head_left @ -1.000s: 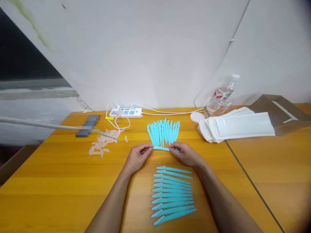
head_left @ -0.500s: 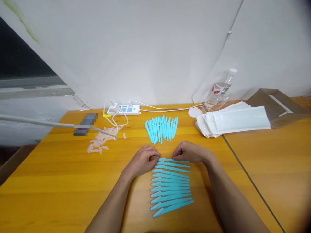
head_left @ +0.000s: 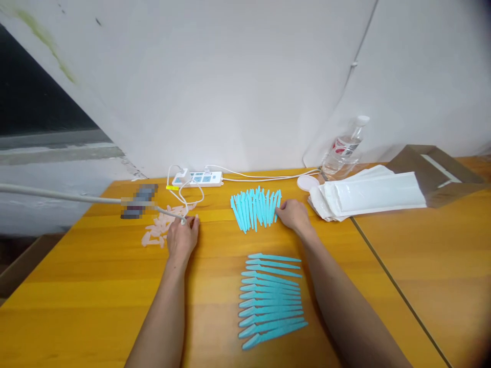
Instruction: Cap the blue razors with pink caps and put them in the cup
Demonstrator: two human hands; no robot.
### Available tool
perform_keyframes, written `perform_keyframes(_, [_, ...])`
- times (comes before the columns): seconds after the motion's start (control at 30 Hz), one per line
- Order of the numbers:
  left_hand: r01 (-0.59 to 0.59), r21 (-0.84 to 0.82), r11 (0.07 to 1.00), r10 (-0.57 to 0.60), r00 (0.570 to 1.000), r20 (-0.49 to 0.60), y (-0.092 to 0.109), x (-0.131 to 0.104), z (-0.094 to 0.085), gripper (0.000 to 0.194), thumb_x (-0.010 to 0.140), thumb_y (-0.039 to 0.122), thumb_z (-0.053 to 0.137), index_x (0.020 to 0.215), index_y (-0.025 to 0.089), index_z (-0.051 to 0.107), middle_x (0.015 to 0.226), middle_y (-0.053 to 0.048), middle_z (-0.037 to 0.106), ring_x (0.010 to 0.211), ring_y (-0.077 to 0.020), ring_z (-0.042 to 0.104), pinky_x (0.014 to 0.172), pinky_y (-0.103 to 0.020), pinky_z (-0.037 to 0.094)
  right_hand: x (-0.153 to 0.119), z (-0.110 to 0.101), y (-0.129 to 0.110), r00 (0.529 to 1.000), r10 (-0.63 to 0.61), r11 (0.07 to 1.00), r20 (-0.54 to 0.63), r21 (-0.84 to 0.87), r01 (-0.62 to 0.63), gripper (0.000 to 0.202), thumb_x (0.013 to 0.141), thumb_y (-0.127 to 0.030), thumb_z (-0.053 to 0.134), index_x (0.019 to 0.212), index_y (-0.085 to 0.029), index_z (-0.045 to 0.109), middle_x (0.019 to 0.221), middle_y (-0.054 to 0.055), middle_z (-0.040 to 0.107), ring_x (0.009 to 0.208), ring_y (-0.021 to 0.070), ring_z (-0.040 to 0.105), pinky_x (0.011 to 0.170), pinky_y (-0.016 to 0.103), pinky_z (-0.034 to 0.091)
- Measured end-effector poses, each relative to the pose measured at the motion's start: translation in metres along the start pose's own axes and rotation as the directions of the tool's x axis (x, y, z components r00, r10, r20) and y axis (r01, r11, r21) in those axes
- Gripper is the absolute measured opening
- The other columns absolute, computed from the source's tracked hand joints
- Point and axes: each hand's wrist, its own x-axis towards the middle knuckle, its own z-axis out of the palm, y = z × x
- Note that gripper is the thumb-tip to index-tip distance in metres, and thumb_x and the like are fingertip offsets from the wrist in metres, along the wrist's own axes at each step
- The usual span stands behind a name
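Observation:
Among the pale pink plastic caps at the left, my left hand bends its fingers down to the table; its fingertips are partly hidden, so what they pinch is unclear. My right hand pinches the lower part of the rightmost light-blue eyebrow razor, at the edge of a fanned bunch of razors. Closer to me, several more blue razors lie in a column with their pale, covered-looking blade ends to the left. Neither hand touches that column.
At the wall lies a white power strip with cables. A blurred dark object rests at the left, under a grey cable. To the right are a round white lid, a plastic bottle, white packets and a cardboard box.
My hands have left the far end of the razor column. The left went up and left to the pink caps; the right went up to the bunch and took hold of a razor.

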Motion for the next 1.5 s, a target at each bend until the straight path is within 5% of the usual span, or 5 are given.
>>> perform_keyframes(0.63, [-0.085, -0.326, 0.941, 0.159, 0.966, 0.206, 0.001, -0.016, -0.003, 0.035, 0.085, 0.04, 0.058, 0.11, 0.022, 0.075, 0.086, -0.007, 0.076, 0.081, -0.0254, 0.069, 0.076, -0.034, 0.051, -0.037, -0.003, 0.031, 0.947, -0.281, 0.744, 0.158, 0.659, 0.111, 0.018, 0.08, -0.028, 0.05, 0.088, -0.017, 0.061, 0.065, -0.002, 0.059, 0.055, 0.0115, 0.05, 0.054, 0.023, 0.039])
perform_keyframes(0.83, [-0.519, -0.196, 0.832, 0.554, 0.8, 0.232, -0.014, -0.008, -0.02, 0.04, 0.093, 0.025, 0.043, 0.122, 0.03, 0.07, 0.132, -0.007, 0.063, 0.108, -0.0231, 0.065, 0.096, -0.036, 0.049, -0.054, 0.005, 0.018, 0.913, -0.4, 0.801, 0.085, 0.516, 0.302, 0.024, 0.086, -0.031, 0.05, 0.09, -0.017, 0.068, 0.076, 0.002, 0.068, 0.067, 0.0158, 0.057, 0.062, 0.026, 0.041])
perform_keyframes(1.03, [-0.579, -0.222, 0.784, 0.62, 0.741, 0.258, -0.009, -0.003, -0.018, 0.033, 0.096, 0.035, 0.046, 0.104, 0.027, 0.077, 0.114, -0.01, 0.071, 0.103, -0.0258, 0.066, 0.095, -0.039, 0.048, -0.066, 0.006, 0.008, 0.86, -0.486, 0.778, 0.155, 0.525, 0.345, 0.025, 0.088, -0.036, 0.055, 0.086, -0.018, 0.072, 0.087, 0.004, 0.074, 0.078, 0.0181, 0.063, 0.071, 0.027, 0.045])
perform_keyframes(1.23, [-0.243, -0.545, 0.803, 0.464, 0.828, 0.314, 0.015, -0.026, -0.015, 0.038, 0.095, 0.044, 0.051, 0.122, 0.021, 0.067, 0.094, -0.006, 0.072, 0.083, -0.0193, 0.066, 0.078, -0.03, 0.05, -0.068, 0.009, 0.007, 0.854, -0.492, 0.795, 0.17, 0.487, 0.361, 0.023, 0.088, -0.035, 0.055, 0.086, -0.019, 0.072, 0.082, 0.002, 0.072, 0.072, 0.016, 0.061, 0.065, 0.025, 0.043])
perform_keyframes(1.5, [0.418, -0.804, 0.423, 0.287, 0.78, 0.557, 0.043, -0.046, 0.004, 0.041, 0.078, 0.046, 0.076, 0.102, 0.016, 0.064, 0.093, -0.009, 0.074, 0.078, -0.0164, 0.069, 0.068, -0.026, 0.053, -0.067, 0.011, 0.008, 0.852, -0.496, 0.796, 0.167, 0.481, 0.368, 0.024, 0.088, -0.036, 0.055, 0.087, -0.019, 0.072, 0.087, 0.003, 0.073, 0.076, 0.0171, 0.063, 0.068, 0.026, 0.045])
